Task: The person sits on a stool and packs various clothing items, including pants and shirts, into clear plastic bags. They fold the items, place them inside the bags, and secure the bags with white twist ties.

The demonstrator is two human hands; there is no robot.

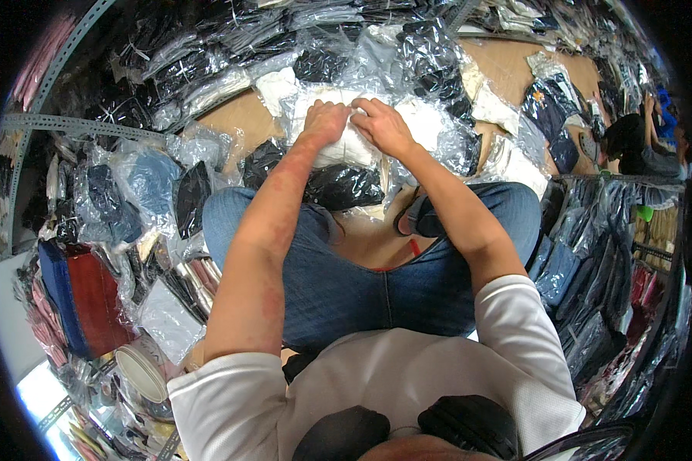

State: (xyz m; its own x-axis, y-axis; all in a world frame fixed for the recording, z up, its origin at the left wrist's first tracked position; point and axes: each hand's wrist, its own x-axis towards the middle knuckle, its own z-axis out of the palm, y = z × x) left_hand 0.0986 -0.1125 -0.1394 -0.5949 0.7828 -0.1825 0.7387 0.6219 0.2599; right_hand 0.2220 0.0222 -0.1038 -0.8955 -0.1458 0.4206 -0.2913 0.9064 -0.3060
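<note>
Markings: pale tub (pixel 142 373) at lower left carries dark lettering on its side, partly turned away. Dark bagged garment (pixel 550 107) to the right shows a small orange patch, too small to tell whether printed.

Surroundings: floor (pixel 507 73) tan, bare in patches toward its far edge. Along that edge, a bank of clear-bagged garments (pixel 207 61), mostly black and grey, heaped flat on one another. Floor's left side: perforated metal frame (pixel 84 123), bagged blue denim (pixel 150 180), a blue bundle (pixel 56 296) standing against a red bundle (pixel 96 300). Right side: bagged dark trousers (pixel 584 269) in stacks, a co-worker (pixel 630 146) in dark clothing beyond, near the floor's far right corner. Red strip (pixel 415 247) on the floor between the wearer's feet.

Crowding: black packet (pixel 346 186) lies at the near edge of the work, between it and the feet; other bagged pieces press in on both sides.

Work in hand: white packet (pixel 346 150), folded cloth in clear, creased, shiny film, lying among other packets toward the floor's far edge, straight ahead of the wearer. Left hand (pixel 328 123) on its upper left part, fingers curled down. Right hand (pixel 383 127) just beside, fingers bent, tips toward the left hand. Both touch the packet; cannot tell whether either pinches the film.
</note>
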